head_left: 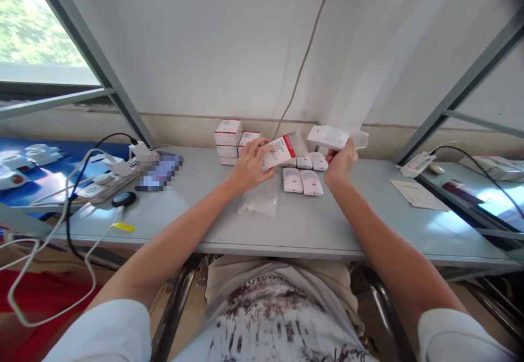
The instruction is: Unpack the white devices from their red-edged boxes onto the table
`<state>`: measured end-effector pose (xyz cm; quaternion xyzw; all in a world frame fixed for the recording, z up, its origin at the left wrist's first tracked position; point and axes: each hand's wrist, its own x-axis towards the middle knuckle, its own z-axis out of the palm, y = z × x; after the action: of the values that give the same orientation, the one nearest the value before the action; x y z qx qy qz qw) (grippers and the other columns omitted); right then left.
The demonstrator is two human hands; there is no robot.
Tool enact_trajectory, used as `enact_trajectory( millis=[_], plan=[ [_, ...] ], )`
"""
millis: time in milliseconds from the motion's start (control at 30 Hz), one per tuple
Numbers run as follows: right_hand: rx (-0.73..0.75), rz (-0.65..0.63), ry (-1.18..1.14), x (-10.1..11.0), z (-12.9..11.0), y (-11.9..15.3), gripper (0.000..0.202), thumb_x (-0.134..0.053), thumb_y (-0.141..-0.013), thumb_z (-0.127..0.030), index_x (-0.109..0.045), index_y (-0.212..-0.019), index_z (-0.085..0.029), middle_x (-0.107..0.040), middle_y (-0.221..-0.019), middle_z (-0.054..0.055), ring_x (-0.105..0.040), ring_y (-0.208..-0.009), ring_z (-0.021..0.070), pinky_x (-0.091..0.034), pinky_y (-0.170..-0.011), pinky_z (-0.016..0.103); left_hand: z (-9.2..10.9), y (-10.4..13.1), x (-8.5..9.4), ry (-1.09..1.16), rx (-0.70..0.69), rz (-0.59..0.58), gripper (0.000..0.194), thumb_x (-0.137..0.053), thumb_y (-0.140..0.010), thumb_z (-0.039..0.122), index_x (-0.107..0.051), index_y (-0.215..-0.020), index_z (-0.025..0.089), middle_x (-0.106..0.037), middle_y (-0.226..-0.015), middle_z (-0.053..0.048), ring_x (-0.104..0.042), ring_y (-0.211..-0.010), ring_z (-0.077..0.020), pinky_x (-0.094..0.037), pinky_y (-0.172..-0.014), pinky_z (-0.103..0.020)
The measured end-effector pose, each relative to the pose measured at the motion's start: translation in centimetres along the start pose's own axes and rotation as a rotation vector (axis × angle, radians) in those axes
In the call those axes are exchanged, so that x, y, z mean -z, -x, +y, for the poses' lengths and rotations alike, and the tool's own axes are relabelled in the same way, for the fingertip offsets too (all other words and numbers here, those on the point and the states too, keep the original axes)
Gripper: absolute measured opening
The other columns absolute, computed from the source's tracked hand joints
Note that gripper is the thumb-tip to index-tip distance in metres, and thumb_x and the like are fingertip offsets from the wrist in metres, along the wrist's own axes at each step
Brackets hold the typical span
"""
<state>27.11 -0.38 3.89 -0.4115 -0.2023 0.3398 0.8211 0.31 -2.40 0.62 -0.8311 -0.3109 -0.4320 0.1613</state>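
In the head view, my left hand (251, 162) is closed around a small white-and-red carton (279, 152), tilted, its printed side facing up. Raised over the desk to the right, my right hand (343, 160) grips a white motion sensor (328, 136) with a small red mark. A clear plastic bag (360, 138) sticks out past that sensor's right end. Two similar sensors (302, 181) lie side by side on the desk between my hands, with several more (311, 161) behind them. Another clear plastic bag (258, 202) lies flat below my left hand.
Several white-and-red boxes (228, 138) are stacked by the wall, behind my left hand. On the left are a blurred phone (159, 172), a power strip (104, 185), cables and a round black object (124, 199). A paper sheet (420, 194) lies to the right. Metal frames flank the desk (323, 228).
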Motion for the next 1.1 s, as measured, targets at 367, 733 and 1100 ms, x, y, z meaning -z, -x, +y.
enact_trajectory(
  millis=[367, 733, 1100],
  plan=[
    [-0.216, -0.469, 0.015, 0.3, -0.3, 0.0, 0.047, -0.070, -0.097, -0.049, -0.040, -0.069, -0.026, -0.028, -0.056, -0.010, -0.017, -0.044, 0.0083, -0.015, -0.036, 0.024, -0.4, 0.0, 0.1, -0.001, -0.107, 0.012, 0.066, -0.078, -0.086, 0.021, -0.049, -0.144, 0.027, -0.060, -0.145, -0.017, -0.062, -0.132, -0.0381, -0.052, -0.112, -0.059],
    [0.261, -0.616, 0.292, 0.4, 1.5, 1.0, 0.036, -0.086, -0.084, -0.053, -0.065, -0.086, -0.024, -0.060, -0.080, -0.004, -0.053, -0.070, 0.0135, -0.049, -0.062, 0.025, 1.0, 0.1, -0.3, 0.031, -0.056, 0.085, 0.060, -0.079, -0.085, 0.023, -0.057, -0.140, 0.029, -0.063, -0.145, -0.015, -0.064, -0.131, -0.0359, -0.054, -0.112, -0.058],
    [0.769, -0.799, 0.526, 1.3, 0.3, 3.7, 0.051, -0.044, -0.112, -0.067, -0.082, -0.108, -0.032, -0.079, -0.106, 0.007, -0.065, -0.120, 0.0292, -0.051, -0.112, 0.052, 1.4, 0.0, -0.4, 0.123, 0.065, 0.168, 0.098, -0.083, -0.092, 0.038, -0.026, -0.170, 0.025, -0.056, -0.152, -0.020, -0.055, -0.144, -0.0386, -0.046, -0.122, -0.060]
  ],
)
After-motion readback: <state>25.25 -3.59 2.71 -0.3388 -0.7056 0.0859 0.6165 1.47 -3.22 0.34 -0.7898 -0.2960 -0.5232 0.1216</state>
